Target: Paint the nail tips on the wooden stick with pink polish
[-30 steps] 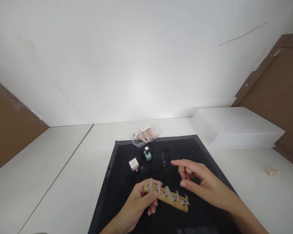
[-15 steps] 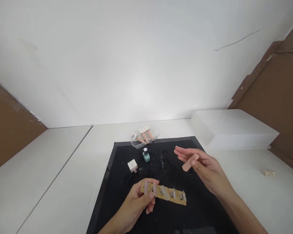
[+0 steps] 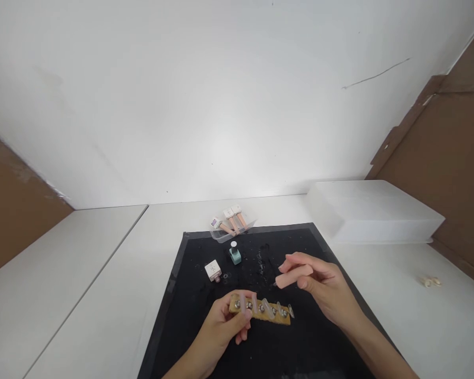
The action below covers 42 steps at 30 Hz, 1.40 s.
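My left hand [image 3: 227, 321] grips a tan strip [image 3: 282, 319] by its left end, thumb on top. Along the strip sit several round metal studs with clear false nail tips [image 3: 267, 308] across them. To the upper right, my right hand [image 3: 319, 281] pinches a pink nail polish cap [image 3: 294, 276], its dark brush end [image 3: 274, 284] pointing left above the strip, apart from it. On the black mat lies a white square polish bottle [image 3: 213, 270] on its side, neck towards me. Behind it stands a teal bottle [image 3: 235, 256] with a dark and white top.
A clear tray [image 3: 221, 239] at the mat's back edge holds several pink-capped polish bottles [image 3: 229, 213]. A white translucent box [image 3: 379, 210] stands at the back right. Small cream pieces [image 3: 430, 281] lie on the white table at right. The black mat [image 3: 174, 316] lies under my hands.
My right hand has moved left and down towards the strip, and the cap has turned flatter, with its brush end now showing. The strip has tilted, so its studs show more clearly.
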Each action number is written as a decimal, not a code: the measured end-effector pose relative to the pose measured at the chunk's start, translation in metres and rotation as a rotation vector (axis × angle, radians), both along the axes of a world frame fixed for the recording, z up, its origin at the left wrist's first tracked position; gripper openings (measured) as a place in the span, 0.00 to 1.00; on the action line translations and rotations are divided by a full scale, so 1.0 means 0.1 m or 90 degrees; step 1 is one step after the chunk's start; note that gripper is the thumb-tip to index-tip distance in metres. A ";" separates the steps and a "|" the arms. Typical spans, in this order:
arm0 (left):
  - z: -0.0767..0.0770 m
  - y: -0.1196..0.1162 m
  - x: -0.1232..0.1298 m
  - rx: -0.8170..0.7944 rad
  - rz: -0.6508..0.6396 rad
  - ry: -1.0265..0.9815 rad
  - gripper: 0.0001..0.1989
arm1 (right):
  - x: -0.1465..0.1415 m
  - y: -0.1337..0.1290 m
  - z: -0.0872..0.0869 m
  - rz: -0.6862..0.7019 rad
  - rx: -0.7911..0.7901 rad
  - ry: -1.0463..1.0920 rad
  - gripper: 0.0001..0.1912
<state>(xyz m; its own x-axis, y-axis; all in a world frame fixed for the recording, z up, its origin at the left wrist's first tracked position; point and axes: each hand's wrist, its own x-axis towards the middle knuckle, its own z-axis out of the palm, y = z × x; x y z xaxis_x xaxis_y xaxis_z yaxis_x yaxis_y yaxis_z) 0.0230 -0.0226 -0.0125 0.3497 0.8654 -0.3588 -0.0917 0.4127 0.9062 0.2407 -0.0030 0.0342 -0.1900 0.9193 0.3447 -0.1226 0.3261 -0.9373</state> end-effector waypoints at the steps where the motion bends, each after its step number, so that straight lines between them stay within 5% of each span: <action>1: 0.00 0.00 0.00 0.001 0.002 0.005 0.25 | -0.02 -0.01 0.02 0.000 0.006 -0.025 0.12; 16: 0.10 0.01 0.02 -0.020 0.071 -0.034 0.26 | -0.03 -0.06 0.02 0.037 0.095 -0.237 0.09; 42: 0.09 0.00 0.00 -0.025 0.074 -0.043 0.26 | -0.08 -0.07 -0.04 0.015 0.125 -0.144 0.06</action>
